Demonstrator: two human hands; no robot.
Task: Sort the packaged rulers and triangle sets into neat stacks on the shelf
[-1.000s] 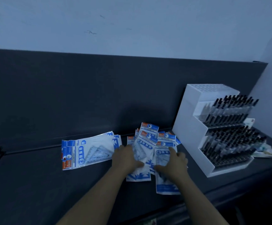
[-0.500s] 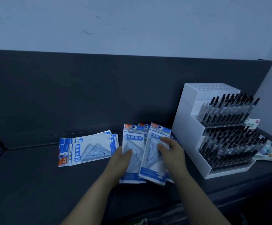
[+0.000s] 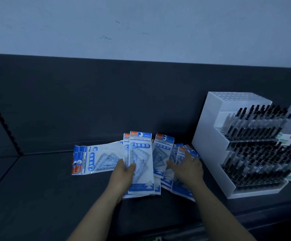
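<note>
On the shelf [image 3: 37,188], 1 stack [image 3: 96,159] is lying sideways at the left. The fan [image 3: 164,150] is lying rightward, long axes pointing away, under the spread right hand [image 3: 188,168]. The left hand [image 3: 122,174] is gripping a bundle [image 3: 141,153] between them.

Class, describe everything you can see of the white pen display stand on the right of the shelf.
The white pen display stand stands upright at the right of the dark shelf. It looks like white plastic, stepped in tiers; its top tier of holes is empty, the lower tiers hold rows of black-capped pens. Beside its left side lie triangle-set packets.
</note>
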